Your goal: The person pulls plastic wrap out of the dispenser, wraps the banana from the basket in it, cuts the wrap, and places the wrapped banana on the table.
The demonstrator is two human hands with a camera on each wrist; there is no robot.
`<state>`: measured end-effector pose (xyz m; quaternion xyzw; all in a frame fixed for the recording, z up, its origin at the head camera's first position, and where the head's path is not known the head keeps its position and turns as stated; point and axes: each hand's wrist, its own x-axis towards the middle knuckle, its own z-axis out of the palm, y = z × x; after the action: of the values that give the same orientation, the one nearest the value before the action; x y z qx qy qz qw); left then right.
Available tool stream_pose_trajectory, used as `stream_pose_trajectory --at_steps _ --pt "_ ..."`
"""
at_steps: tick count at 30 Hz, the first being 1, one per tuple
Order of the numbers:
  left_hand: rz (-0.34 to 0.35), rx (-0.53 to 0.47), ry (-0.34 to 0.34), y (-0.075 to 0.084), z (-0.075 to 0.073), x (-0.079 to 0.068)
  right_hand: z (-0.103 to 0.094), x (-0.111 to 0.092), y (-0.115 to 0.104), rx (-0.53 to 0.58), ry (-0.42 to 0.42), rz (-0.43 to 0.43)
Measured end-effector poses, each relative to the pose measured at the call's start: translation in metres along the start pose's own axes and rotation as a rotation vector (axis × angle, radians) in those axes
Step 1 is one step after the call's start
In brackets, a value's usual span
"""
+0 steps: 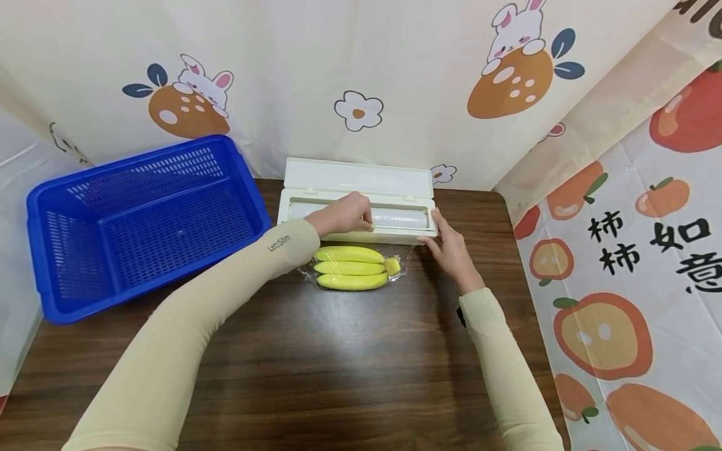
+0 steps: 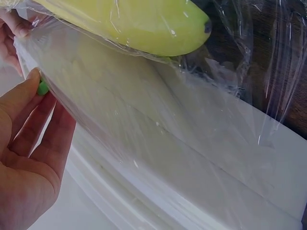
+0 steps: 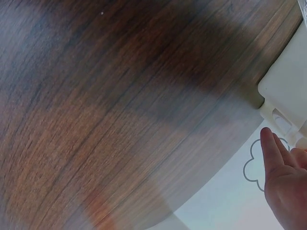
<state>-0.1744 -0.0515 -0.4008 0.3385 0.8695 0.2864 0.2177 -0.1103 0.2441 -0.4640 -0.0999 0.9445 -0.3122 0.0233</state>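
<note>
A white cling film dispenser [image 1: 284,210] lies at the back of the table, its lid [image 1: 358,177] raised and the film roll [image 1: 400,218] showing inside. My left hand [image 1: 345,213] is at the dispenser's front edge, and in the left wrist view it pinches a small green slide cutter knob [image 2: 43,87]. The right hand [image 1: 455,254] holds the dispenser's right end, thumb at the front corner and fingers along the side. Directly in front lies a bunch of yellow bananas [image 1: 350,268] covered in clear film [image 2: 158,120], which stretches over the dispenser's front in the left wrist view.
To the left stands a blue perforated basket [image 1: 169,213], its near right edge beside my left forearm. Behind the table [image 1: 350,363] hangs a printed curtain [image 1: 293,81], close behind the raised lid. Another patterned cloth [image 1: 677,326] borders the right side.
</note>
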Motion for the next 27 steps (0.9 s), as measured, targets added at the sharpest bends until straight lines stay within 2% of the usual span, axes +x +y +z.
stream_pose_trajectory --at_steps 16,27 --pt "0.024 0.018 0.013 -0.005 0.001 -0.005 -0.001 0.000 0.001 -0.009 -0.006 -0.002" --pt "0.014 0.023 0.015 -0.008 -0.002 -0.012 -0.001 0.000 0.002 -0.022 -0.002 -0.015"
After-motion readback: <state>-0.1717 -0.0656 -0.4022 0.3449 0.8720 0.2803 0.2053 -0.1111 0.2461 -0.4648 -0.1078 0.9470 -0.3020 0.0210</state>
